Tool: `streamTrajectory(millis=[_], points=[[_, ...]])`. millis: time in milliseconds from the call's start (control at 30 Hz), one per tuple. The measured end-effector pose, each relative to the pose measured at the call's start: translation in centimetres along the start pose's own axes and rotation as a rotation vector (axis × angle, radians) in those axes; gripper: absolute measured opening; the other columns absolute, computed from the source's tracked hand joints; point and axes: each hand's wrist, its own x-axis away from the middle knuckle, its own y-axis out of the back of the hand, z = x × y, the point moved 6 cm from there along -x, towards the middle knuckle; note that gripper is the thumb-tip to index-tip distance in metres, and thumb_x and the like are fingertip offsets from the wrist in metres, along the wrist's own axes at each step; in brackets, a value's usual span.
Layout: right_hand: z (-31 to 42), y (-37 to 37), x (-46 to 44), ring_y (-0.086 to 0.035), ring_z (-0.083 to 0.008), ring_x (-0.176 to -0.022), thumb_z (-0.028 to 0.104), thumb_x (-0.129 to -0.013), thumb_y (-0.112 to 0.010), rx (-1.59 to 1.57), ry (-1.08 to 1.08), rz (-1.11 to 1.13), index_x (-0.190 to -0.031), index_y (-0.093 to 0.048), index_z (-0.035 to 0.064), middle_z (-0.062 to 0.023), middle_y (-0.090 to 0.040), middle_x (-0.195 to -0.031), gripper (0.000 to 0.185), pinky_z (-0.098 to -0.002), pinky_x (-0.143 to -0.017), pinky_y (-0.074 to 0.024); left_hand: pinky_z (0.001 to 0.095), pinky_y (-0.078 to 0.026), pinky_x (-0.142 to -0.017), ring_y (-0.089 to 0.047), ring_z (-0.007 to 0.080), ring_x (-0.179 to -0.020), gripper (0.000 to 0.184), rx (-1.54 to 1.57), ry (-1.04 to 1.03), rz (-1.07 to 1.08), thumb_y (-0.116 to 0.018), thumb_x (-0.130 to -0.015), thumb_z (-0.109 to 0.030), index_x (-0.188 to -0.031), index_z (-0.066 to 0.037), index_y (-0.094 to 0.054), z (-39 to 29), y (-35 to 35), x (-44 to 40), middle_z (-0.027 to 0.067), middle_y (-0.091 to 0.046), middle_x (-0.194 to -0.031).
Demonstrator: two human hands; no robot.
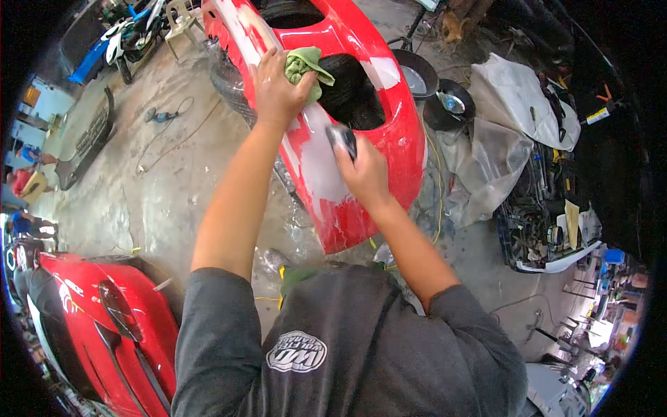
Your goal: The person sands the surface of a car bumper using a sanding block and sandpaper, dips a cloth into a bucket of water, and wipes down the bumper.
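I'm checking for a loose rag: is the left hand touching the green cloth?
Touching. The head view shows the left hand with its thumb across the green cloth.

Wet grey concrete floor [167,187], beige plastic chair [182,26]

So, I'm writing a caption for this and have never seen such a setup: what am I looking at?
There is no machine here, just a person's bare hands. The only picture comes from a camera worn on the person's head, looking forward and down, so the dark shirt and both arms show too.

In front is a glossy red panel with large openings and pale patches. The left hand holds a crumpled green cloth near its edge; the right hand grips a small dark object over a pale patch. I can't tell exactly what it is. Red bodywork shows at lower left.
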Motion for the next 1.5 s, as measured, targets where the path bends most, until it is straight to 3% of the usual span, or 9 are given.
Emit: streamTrajectory(millis=[133, 233, 333, 667, 767, 867, 1133, 1300, 1500], points=[[-0.2, 0.3, 1.2, -0.067, -0.0469, -0.078, 0.027, -0.098, -0.069, 0.002, -0.033, 0.037, -0.102, -0.065, 0.0001, -0.0267, -0.068, -0.089, 0.027, -0.0529, -0.069, -0.0525, 0.0681, -0.027, -0.118, -0.048, 0.0386, -0.142, 0.068, 0.036, 0.024, -0.038, -0.079, -0.079, -0.046, -0.129, -0.003, -0.064, -0.1, 0.0, 0.6, 0.0223, -0.061, -0.139], [0.2, -0.8, -4.5, -0.068, -0.0454, -0.080, 0.025, -0.097, -0.070, 0.120, 0.006, 0.032, -0.099, -0.063, -0.0003, -0.0273, -0.068, -0.090, 0.027, -0.0521, -0.069, -0.0529, 0.0545, -0.032, -0.119, -0.051, 0.0404, -0.138, 0.064, -0.037, 0.018, -0.020, -0.077, -0.082, -0.047, -0.127, -0.002, -0.065, -0.8, 0.4, 0.3, 0.0236, -0.060, -0.140], [0.4, -0.3, -1.3, -0.067, -0.0469, -0.084, 0.029, -0.098, -0.066, 0.055, -0.057, 0.080, -0.105, -0.062, -0.0003, -0.0250, -0.068, -0.091, 0.030, -0.0560, -0.072, -0.0524, 0.0687, -0.028, -0.117, -0.050, 0.0380, -0.140, 0.068, -0.024, -0.013, 0.000, -0.079, -0.078, -0.047, -0.128, -0.002, -0.065, 0.1, -0.1, 0.2, 0.0218, -0.063, -0.137], [0.0, -0.2, -2.2, -0.068, -0.0463, -0.083, 0.028, -0.097, -0.068, 0.098, -0.005, 0.041, -0.102, -0.064, 0.0002, -0.0249, -0.069, -0.089, 0.028, -0.0544, -0.071, -0.0534, 0.0670, -0.028, -0.118, -0.050, 0.0375, -0.139, 0.067, 0.019, 0.006, 0.012, -0.079, -0.080, -0.047, -0.126, 0.000, -0.066, 0.0, 0.0, 0.0, 0.0230, -0.063, -0.135], [-0.3, 0.4, 1.8, -0.069, -0.0468, -0.084, 0.027, -0.097, -0.068, -0.008, -0.046, 0.062, -0.106, -0.065, 0.0007, -0.0245, -0.069, -0.089, 0.028, -0.0517, -0.072, -0.0540, 0.0522, -0.034, -0.118, -0.054, 0.0412, -0.132, 0.064, -0.048, -0.041, -0.022, -0.078, -0.084, -0.044, -0.128, 0.000, -0.063, -0.7, 0.6, 0.3, 0.0252, -0.062, -0.137], [-0.1, -0.1, -1.7, -0.069, -0.0471, -0.085, 0.027, -0.096, -0.069, 0.066, 0.001, 0.059, -0.104, -0.064, 0.0011, -0.0252, -0.069, -0.090, 0.028, -0.0518, -0.072, -0.0540, 0.0617, -0.029, -0.118, -0.050, 0.0394, -0.138, 0.068, -0.007, -0.005, -0.040, -0.079, -0.080, -0.047, -0.127, 0.001, -0.065, -0.5, 0.3, 0.5, 0.0237, -0.063, -0.135], [-1.4, -0.7, -5.4, -0.068, -0.0479, -0.090, 0.032, -0.094, -0.063, 0.076, -0.106, 0.098, -0.098, -0.059, 0.0012, -0.0247, -0.069, -0.097, 0.031, -0.0591, -0.078, -0.0536, 0.0536, -0.028, -0.122, -0.051, 0.0416, -0.137, 0.073, 0.053, 0.002, 0.130, -0.078, -0.081, -0.047, -0.134, 0.001, -0.062, 1.4, -0.2, -0.7, 0.0267, -0.060, -0.140], [-1.5, -0.4, -5.1, -0.069, -0.0468, -0.092, 0.033, -0.095, -0.065, 0.037, -0.114, 0.084, -0.100, -0.060, 0.0008, -0.0250, -0.070, -0.100, 0.033, -0.0579, -0.080, -0.0543, 0.0485, -0.046, -0.106, -0.060, 0.0474, -0.121, 0.063, 0.203, 0.007, 0.321, -0.076, -0.085, -0.045, -0.126, 0.002, -0.066, 2.7, -0.2, -5.2, 0.0288, -0.066, -0.128], [-1.0, 1.2, 5.0, -0.069, -0.0450, -0.091, 0.029, -0.094, -0.068, -0.097, -0.156, 0.048, -0.102, -0.062, 0.0020, -0.0229, -0.070, -0.098, 0.029, -0.0558, -0.078, -0.0543, 0.0522, -0.048, -0.097, -0.062, 0.0491, -0.108, 0.051, 0.266, 0.015, 0.145, -0.073, -0.088, -0.045, -0.118, -0.004, -0.069, 4.8, -1.5, -5.3, 0.0296, -0.068, -0.111]])
